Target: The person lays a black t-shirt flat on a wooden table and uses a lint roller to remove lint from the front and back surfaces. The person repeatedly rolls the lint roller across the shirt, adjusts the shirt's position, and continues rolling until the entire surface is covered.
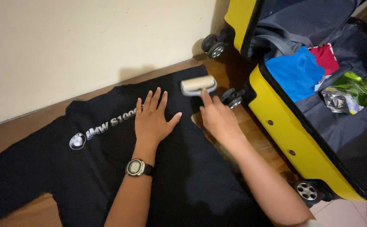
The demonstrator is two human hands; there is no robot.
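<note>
A black T-shirt [86,168] with a round white emblem and pale lettering lies spread flat on the wooden floor. My left hand [153,120] presses flat on it, fingers apart, with a wristwatch [137,167] on that wrist. My right hand [217,120] grips the handle of a lint roller [198,85], index finger stretched along it. The roller's pale drum rests on the shirt's far edge near the wall.
An open yellow suitcase [292,138] lies to the right, its wheels [234,98] close to my right hand. Inside are blue cloth [297,73], red cloth [326,56] and a shiny green packet [351,90]. A cream wall [86,46] borders the far side.
</note>
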